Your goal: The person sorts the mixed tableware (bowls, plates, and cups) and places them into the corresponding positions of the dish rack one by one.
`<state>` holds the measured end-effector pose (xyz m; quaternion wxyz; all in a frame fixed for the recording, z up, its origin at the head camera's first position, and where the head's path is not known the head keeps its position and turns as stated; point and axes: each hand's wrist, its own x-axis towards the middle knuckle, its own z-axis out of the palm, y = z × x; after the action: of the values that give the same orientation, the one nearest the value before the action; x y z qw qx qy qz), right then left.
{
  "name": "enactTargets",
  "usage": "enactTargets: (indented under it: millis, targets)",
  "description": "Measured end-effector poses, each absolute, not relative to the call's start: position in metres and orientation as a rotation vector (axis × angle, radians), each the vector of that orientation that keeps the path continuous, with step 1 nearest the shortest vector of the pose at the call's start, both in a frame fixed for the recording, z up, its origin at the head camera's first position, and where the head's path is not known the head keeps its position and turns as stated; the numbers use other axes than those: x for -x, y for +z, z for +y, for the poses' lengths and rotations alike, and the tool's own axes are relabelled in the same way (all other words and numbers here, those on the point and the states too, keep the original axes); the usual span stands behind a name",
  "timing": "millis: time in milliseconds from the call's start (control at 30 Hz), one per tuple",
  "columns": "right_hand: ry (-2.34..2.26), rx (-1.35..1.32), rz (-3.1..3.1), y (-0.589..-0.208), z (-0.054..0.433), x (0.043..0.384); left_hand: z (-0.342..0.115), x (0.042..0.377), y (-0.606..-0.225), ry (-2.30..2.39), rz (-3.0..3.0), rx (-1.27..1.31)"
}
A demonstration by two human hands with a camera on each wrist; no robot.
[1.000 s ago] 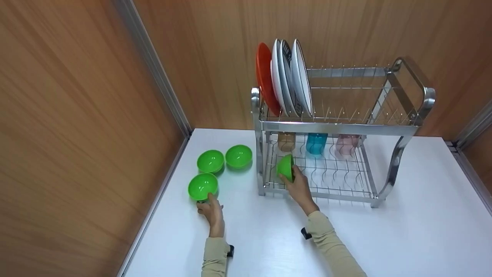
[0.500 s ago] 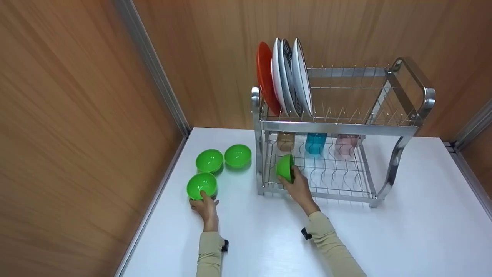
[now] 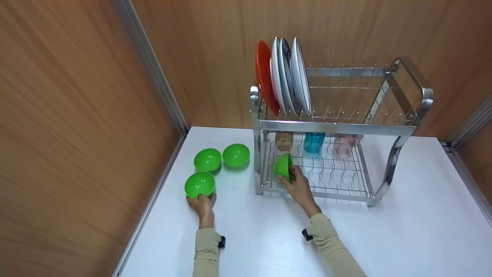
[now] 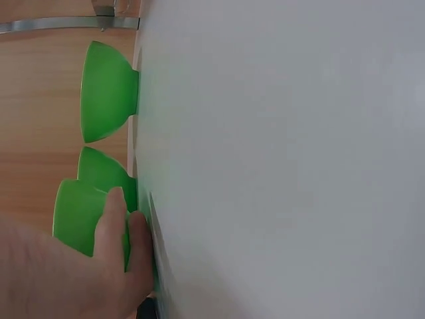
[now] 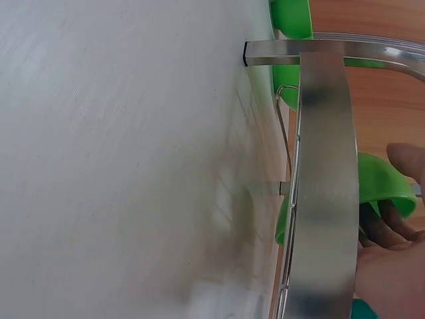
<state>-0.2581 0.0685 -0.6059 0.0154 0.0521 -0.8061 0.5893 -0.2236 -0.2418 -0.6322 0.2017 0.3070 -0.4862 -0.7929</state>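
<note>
My left hand (image 3: 202,207) grips the near rim of a green bowl (image 3: 199,184) on the white table; in the left wrist view the fingers (image 4: 111,229) lie along the bowl's outer wall. Two more green bowls, one at the back left (image 3: 207,159) and one to its right (image 3: 236,154), stand upright just beyond. With my right hand (image 3: 300,190) I hold another green bowl (image 3: 282,166), tilted on its side, at the front left of the dish rack's lower tier. In the right wrist view a metal bar (image 5: 325,193) hides part of this bowl (image 5: 382,183).
The two-tier metal dish rack (image 3: 334,128) carries a red plate (image 3: 265,77) and several white plates (image 3: 301,77) on top. A brown cup (image 3: 284,141), a blue cup (image 3: 314,143) and a pink cup (image 3: 344,144) stand at the lower back. Wooden walls (image 3: 215,69) enclose the table.
My left hand has shifted slightly left and taken a firmer hold of the nearest bowl's rim. My right hand and its bowl have stayed almost in place.
</note>
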Motion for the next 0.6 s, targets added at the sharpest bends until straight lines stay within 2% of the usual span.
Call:
enactTargets:
  millis: [267, 600]
  targets:
    - [1.838, -0.21, -2.477, -0.603, 0.071, 0.251, -0.238, 0.215, -0.634, -2.285, -1.286, -0.67]
    - [1.791, -0.253, -2.399, -0.593, 0.078, 0.24, -0.22, 0.192, -0.629, -2.201, -1.542, -0.571]
